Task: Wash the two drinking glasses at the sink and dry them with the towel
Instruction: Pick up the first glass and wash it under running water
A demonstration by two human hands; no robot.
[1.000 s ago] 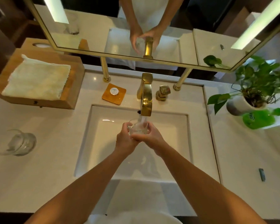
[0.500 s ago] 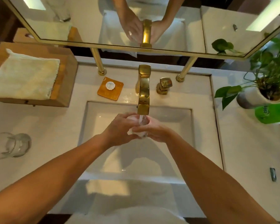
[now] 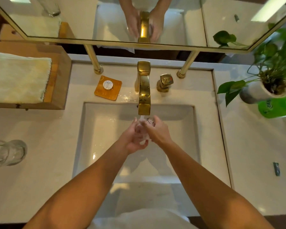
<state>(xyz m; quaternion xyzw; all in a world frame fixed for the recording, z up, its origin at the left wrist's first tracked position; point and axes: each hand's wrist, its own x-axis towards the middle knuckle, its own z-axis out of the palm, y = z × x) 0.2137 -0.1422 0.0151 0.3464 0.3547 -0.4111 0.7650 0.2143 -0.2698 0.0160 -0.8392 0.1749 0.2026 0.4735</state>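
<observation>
In the head view, the glass [image 3: 143,129] being washed is held over the sink [image 3: 106,129], right under the spout of the gold faucet [image 3: 144,95], so that the running water falls on it and drains into the basin rather than onto the table [image 3: 40,162]. The hands are together around it: the left hand [image 3: 132,141] cups it from below and from the left, and the right hand [image 3: 158,131] curls over it from the right, probably so that one steadies it while the other rubs. The second glass [image 3: 10,153] stands well apart on the table at the left, out of the splash. The towel [image 3: 18,78] lies folded on a wooden box [image 3: 59,80] at the back left, within reach and dry for the later step. Most of the held glass is covered by fingers, and being clear and wet it is hard to make out; I cannot tell which way its mouth faces. The second glass and the towel are cut off by the left edge. The mirror [image 3: 180,19] shows the hands only as a blur beside the faucet's reflection. A small dark thing [image 3: 276,168] at the right of the table is too small to tell.
</observation>
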